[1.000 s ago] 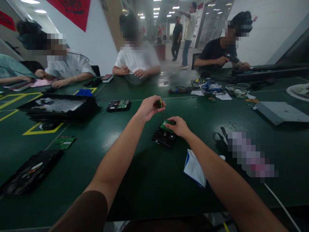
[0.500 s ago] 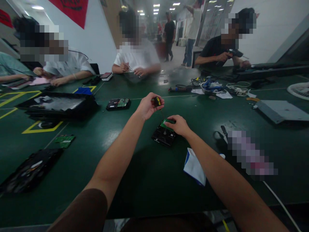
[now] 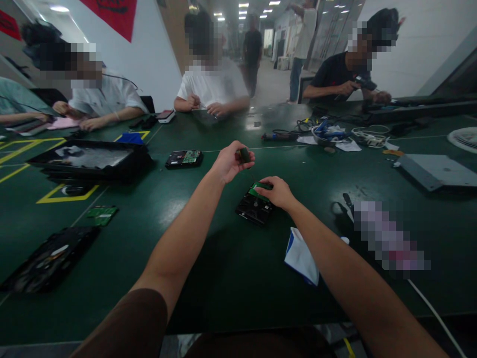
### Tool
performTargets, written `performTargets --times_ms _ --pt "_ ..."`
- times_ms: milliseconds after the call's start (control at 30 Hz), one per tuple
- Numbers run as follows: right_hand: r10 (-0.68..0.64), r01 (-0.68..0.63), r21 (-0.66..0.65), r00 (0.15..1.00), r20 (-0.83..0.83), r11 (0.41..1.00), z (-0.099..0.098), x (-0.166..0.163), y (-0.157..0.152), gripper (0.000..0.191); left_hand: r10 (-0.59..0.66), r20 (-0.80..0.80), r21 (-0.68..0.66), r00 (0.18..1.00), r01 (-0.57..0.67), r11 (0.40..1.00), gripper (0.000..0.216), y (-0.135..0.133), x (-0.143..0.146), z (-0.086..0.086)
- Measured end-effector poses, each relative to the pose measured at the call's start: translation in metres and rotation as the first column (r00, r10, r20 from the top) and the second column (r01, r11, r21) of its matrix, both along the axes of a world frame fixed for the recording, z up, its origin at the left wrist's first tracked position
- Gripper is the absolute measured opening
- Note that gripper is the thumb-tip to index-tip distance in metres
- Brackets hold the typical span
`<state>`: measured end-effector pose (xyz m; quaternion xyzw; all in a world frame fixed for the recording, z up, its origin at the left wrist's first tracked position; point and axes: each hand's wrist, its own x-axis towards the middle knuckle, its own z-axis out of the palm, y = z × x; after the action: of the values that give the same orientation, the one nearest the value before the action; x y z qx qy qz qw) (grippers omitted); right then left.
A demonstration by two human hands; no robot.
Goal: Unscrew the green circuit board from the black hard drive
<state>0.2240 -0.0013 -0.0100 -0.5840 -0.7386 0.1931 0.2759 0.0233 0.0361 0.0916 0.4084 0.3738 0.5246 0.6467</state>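
A black hard drive with a green circuit board at its far end lies on the dark green table in front of me. My left hand is closed around the dark handle of a screwdriver. Its thin shaft points down toward the board; whether the tip sits in a screw is too small to tell. My right hand grips the drive's right far edge, thumb lying over the board and the other fingers along the far side.
Left stand a black tray, another hard drive, a loose green board and a black opened drive. A white-and-blue packet lies by my right forearm. Cables and a grey metal case lie right. Several people work opposite.
The screwdriver handle has turned in my left hand: its yellow marking showed before and now a dark side faces me. My right hand keeps its hold on the drive.
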Motion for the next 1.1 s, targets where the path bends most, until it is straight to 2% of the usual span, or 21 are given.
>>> performTargets --times_ms 233,467,867,1100 --pt "-0.002 0.002 0.001 1.0 -0.003 1.0 -0.001 0.0001 -0.0002 0.036 0.0 -0.105 0.03 0.994 0.003 1.0 0.019 0.0 -0.003 0.0017" --pt "-0.002 0.002 0.0 1.0 0.003 1.0 -0.0013 -0.0001 0.0006 0.037 0.014 -0.059 0.06 0.998 -0.01 0.998 0.016 -0.0045 -0.0024 0.0055" --pt "0.002 -0.002 -0.016 1.0 -0.006 1.0 0.0031 -0.0004 -0.0027 0.039 0.004 -0.129 0.09 0.992 0.007 0.996 0.018 -0.0044 -0.0018 0.0052" --pt "-0.01 0.01 0.005 1.0 -0.007 1.0 -0.0001 -0.0011 -0.0017 0.035 0.013 -0.07 0.024 0.997 -0.012 1.0 0.017 -0.0074 0.0021 0.0075"
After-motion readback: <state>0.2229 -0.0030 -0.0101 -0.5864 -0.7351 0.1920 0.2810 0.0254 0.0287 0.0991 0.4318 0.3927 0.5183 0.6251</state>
